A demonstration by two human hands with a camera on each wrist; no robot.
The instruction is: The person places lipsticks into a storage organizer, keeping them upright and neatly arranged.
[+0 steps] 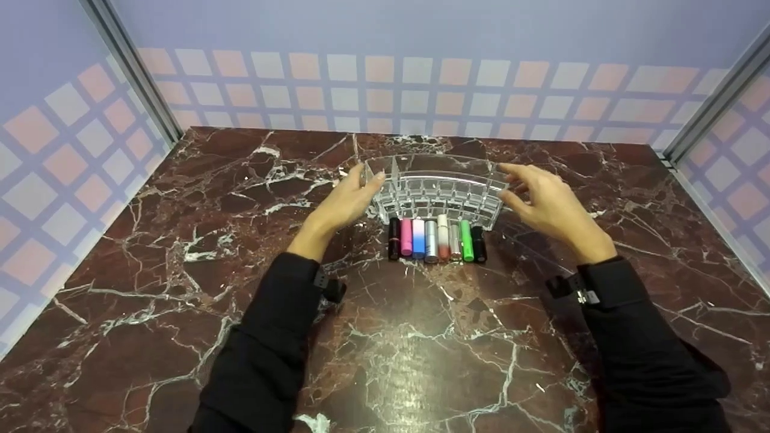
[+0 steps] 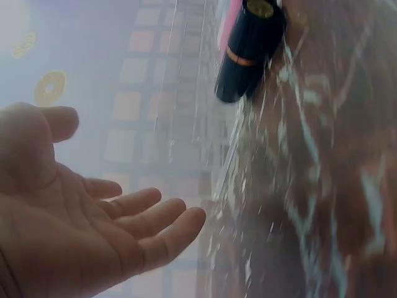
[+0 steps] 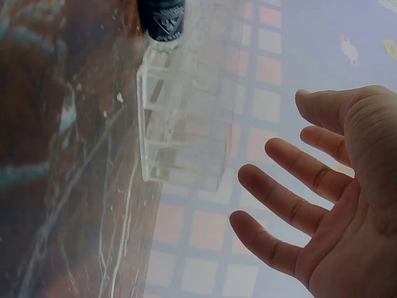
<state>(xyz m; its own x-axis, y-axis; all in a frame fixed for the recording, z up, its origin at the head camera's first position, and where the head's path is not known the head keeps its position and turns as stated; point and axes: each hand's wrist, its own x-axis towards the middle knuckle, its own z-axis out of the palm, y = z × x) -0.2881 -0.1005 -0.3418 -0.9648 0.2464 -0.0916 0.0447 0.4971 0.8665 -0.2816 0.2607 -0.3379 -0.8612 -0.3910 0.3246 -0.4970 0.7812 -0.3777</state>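
A clear, curved, tiered organizer (image 1: 442, 186) with many small compartments stands on the marbled table. Along its front edge lies a row of several lipstick-like tubes: a black tube with a gold band (image 2: 243, 53), a pink tube (image 1: 406, 236), a white-and-blue tube (image 1: 418, 239), a silver tube (image 1: 431, 240), a green tube (image 1: 467, 240) and others. My left hand (image 1: 346, 201) is at the organizer's left end, fingers spread and relaxed. At the right end, my right hand (image 1: 544, 201) has its fingers extended and apart. Neither palm holds anything in the wrist views.
Dark red marbled tabletop (image 1: 180, 325) spreads around the organizer. Behind it rises a lilac wall (image 1: 421, 30) with pink and white squares, and side panels with metal posts (image 1: 135, 72) flank the table. A second black tube (image 3: 162, 18) ends the row at the right.
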